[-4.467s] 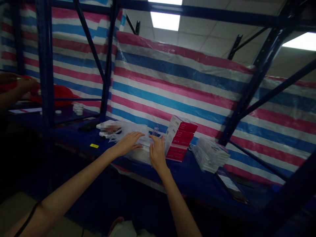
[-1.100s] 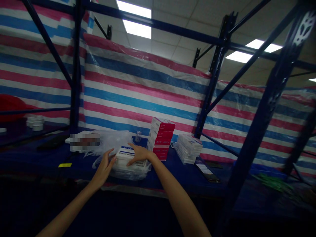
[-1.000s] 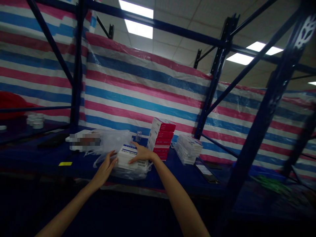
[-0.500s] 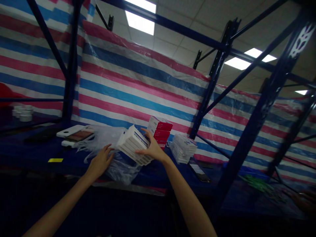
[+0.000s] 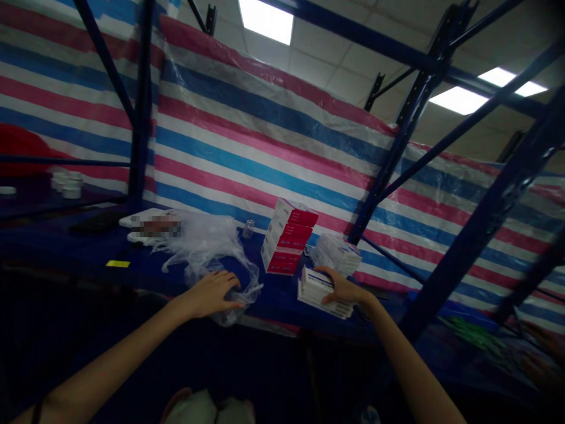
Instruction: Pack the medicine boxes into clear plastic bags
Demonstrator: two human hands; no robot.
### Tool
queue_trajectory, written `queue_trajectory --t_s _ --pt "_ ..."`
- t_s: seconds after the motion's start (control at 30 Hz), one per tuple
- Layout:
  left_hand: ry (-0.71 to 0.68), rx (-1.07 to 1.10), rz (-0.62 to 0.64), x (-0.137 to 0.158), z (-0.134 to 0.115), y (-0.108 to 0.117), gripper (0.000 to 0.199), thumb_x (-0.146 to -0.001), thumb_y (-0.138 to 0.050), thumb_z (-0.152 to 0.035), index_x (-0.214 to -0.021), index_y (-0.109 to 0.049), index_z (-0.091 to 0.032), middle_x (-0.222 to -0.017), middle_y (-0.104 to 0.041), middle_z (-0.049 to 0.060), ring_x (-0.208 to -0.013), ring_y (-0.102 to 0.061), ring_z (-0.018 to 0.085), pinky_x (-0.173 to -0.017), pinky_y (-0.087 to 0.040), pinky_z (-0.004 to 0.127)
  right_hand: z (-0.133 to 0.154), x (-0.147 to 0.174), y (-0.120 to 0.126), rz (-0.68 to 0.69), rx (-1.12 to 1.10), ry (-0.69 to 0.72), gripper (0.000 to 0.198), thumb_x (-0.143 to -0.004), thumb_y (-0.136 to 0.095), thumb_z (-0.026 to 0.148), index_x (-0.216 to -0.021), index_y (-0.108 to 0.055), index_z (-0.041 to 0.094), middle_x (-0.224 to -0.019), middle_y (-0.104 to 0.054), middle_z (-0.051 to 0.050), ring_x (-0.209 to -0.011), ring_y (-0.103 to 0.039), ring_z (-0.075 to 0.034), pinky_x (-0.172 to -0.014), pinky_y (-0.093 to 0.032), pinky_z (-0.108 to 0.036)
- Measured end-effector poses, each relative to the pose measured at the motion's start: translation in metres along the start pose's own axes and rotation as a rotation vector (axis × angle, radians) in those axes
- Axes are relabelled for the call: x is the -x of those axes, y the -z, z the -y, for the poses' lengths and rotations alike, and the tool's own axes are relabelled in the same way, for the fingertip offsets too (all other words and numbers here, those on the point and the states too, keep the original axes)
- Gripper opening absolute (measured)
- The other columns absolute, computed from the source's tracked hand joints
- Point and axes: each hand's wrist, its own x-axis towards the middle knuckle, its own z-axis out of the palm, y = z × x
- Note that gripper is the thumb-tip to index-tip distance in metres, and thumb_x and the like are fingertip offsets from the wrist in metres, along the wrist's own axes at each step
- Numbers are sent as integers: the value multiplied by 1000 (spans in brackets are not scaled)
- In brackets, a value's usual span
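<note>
My right hand (image 5: 342,288) grips a stack of flat white boxes (image 5: 315,287), thumb in front and fingers over the top. The stack is low at the shelf's front part, just before a plastic-wrapped pile of white boxes (image 5: 335,254). My left hand (image 5: 216,292) lies over a crumpled clear plastic bag (image 5: 207,235), its fingers stretched and the thumb apart. Between the hands, farther back, stands a column of red-and-white boxes (image 5: 288,238).
A small clear bottle (image 5: 248,229) stands behind the bag. White items (image 5: 141,219), partly pixelated, lie left, with a yellow strip (image 5: 118,264) nearer the edge. White jars (image 5: 71,187) sit far left. Blue posts (image 5: 384,176) frame the shelf; another person's hand (image 5: 545,341) shows at far right.
My right hand has carried the white boxes rightward and down, from over the bag to beside the wrapped pile. My left hand has moved right onto the bag. The view has shifted slightly.
</note>
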Motion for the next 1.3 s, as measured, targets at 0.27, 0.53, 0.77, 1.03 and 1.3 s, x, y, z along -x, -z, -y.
queue_trajectory --t_s 0.27,0.53,0.77,1.03,1.3 --pt "121 340 -99 -18 5 5 31 -86 -41 -43 -90 -60 -18 -90 -63 5 -86 -57 20 -76 -39 31 42 -1 -32 -406 146 79 48 -71 -62 27 -117 -51 22 -125 -48 -10 -118 -39 -28 -101 -26 -47" --pt "105 1218 -130 -25 -23 40 38 -78 -55 -42 -105 -38 -20 -95 -64 6 -74 -63 18 -61 -46 27 151 -1 -142 -355 -412 166 76 -70 -65 40 -135 -27 29 -127 -45 -6 -102 -52 -20 -82 -45 -34" --pt "168 968 -336 -13 -31 62 29 -74 -57 -42 -71 -44 -17 -70 -53 -2 -65 -53 12 -52 -42 20 171 -30 -138 -573 -651 282 23 -81 -52 34 -99 -58 21 -90 -59 -3 -81 -55 -15 -67 -44 -25" --pt "82 654 -261 -9 -32 58 36 -73 -61 -37 -103 -52 -19 -83 -58 0 -67 -54 12 -60 -42 23 179 -58 -117 -598 -903 220 37 -79 -47 51 -99 -55 20 -73 -54 0 -67 -51 -14 -61 -40 -25" --pt "200 915 -210 -25 -15 47 47 -81 -48 -45 -118 -46 -16 -64 -57 -1 -46 -48 9 -39 -31 18 177 -73 -121 -519 -1018 233 22 -66 -65 37 -72 -59 17 -67 -54 2 -65 -49 -12 -62 -37 -23"
